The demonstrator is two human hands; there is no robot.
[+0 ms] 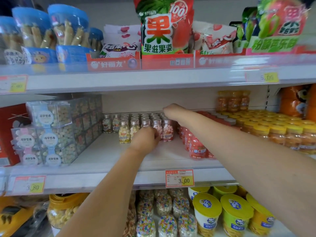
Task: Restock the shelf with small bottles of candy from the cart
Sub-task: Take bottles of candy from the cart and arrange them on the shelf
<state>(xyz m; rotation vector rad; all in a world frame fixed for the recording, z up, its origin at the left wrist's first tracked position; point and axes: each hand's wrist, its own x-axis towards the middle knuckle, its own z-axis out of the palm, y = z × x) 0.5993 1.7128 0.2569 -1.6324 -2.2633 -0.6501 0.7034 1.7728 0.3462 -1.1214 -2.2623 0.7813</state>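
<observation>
Several small clear candy bottles with silver caps stand in rows at the back middle of the white shelf [106, 151]. The front row has yellow-candy bottles [124, 132] and pink-candy bottles [168, 130]. My left hand [145, 139] reaches in from below, its fingers curled round one front-row bottle [145, 123], of which only the cap and neck show above the hand. My right hand [172, 112] is stretched over the caps of the rear rows on the right. Its fingers point away from me and are hidden, so any hold there is unseen. No cart is in view.
Clear stacked candy boxes [49, 134] stand left of the bottles; red bottles [196, 147] and yellow-capped orange jars [273, 130] crowd the right. The upper shelf's edge [136, 81] hangs above my hands. A 3.00 price tag [179, 178] marks the shelf front. Jars [164, 207] fill the shelf below.
</observation>
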